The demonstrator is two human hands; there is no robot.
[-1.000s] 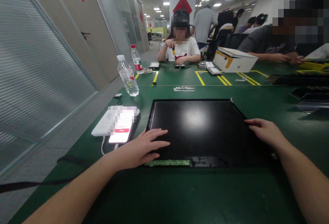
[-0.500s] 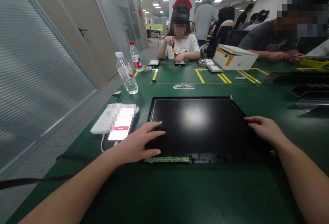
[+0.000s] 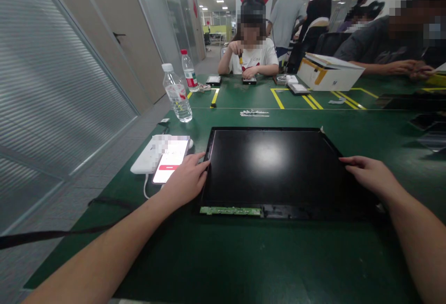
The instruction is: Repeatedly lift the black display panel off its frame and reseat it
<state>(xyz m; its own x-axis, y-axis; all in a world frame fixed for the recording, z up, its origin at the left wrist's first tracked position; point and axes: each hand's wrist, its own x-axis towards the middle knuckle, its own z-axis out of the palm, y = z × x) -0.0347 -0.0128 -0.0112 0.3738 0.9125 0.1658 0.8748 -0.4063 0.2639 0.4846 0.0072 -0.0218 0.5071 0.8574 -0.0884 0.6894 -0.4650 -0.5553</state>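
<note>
A black display panel (image 3: 278, 169) lies flat on the green table in front of me, its glossy surface reflecting a bright spot. Along its near edge runs a narrow green circuit board (image 3: 230, 211). My left hand (image 3: 188, 176) grips the panel's left edge, fingertips at the frame and the thumb close to them. At the opposite side, my right hand (image 3: 371, 174) holds the right edge between thumb and fingers. The undersides of both grips are hidden.
Left of the panel are a lit phone (image 3: 170, 160) and a white device (image 3: 146, 157) with a cable. Two water bottles (image 3: 177, 95) (image 3: 190, 74) stand beyond. Across the table (image 3: 244, 257), a person (image 3: 258, 55) handles a small drive-like box; a white carton (image 3: 331, 74) sits nearby.
My left hand has moved left, from over the screen surface to its left edge. The right hand stays at the right edge. The view has shifted slightly.
</note>
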